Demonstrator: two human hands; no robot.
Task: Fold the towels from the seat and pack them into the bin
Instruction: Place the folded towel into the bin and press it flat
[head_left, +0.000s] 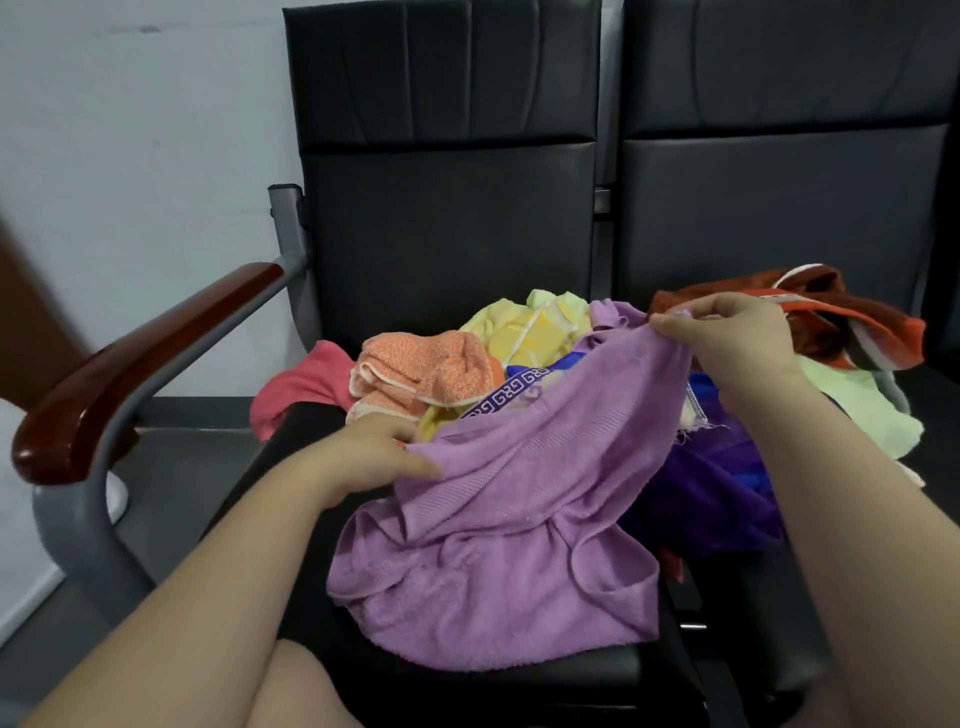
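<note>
Two hands (371, 449) (727, 338), two seats (441, 234) (779, 208), one armrest (140, 358), about nine towels (519, 519).

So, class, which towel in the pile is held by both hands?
The lilac towel: the left hand and right hand each pinch its edge; no other towel is held.

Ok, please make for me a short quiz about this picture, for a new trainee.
1. True or false: the person's left grip and right grip both hold the lilac towel.
2. Which towel lies nearest the wooden armrest? A) pale green B) pink C) red-brown
3. Fill in: the towels lie on a black ___.
Key: 1 true. 2 B, the pink towel. 3 seat.
</note>
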